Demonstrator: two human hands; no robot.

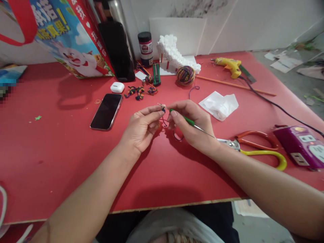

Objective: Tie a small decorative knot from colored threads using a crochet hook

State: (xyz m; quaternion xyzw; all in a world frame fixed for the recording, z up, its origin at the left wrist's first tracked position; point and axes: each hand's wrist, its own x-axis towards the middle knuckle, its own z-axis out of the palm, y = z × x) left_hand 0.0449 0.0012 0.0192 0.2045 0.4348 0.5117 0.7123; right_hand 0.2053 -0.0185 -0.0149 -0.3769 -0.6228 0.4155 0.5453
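My left hand pinches a tiny piece of dark crochet work between thumb and fingertips. In my right hand is a crochet hook with a green grip; its metal shaft sticks out backward over the wrist. Dark yarn loops below the fingers, and a strand runs up toward the multicoloured yarn ball. Both hands are close together above the red table. Small knotted pieces of the same yarn lie beyond my left hand.
A phone and white earbud case lie to the left. Red-and-yellow-handled pliers and a purple socket box sit right. Crumpled tissue, a yellow glue gun, a jar and a printed bag stand farther back.
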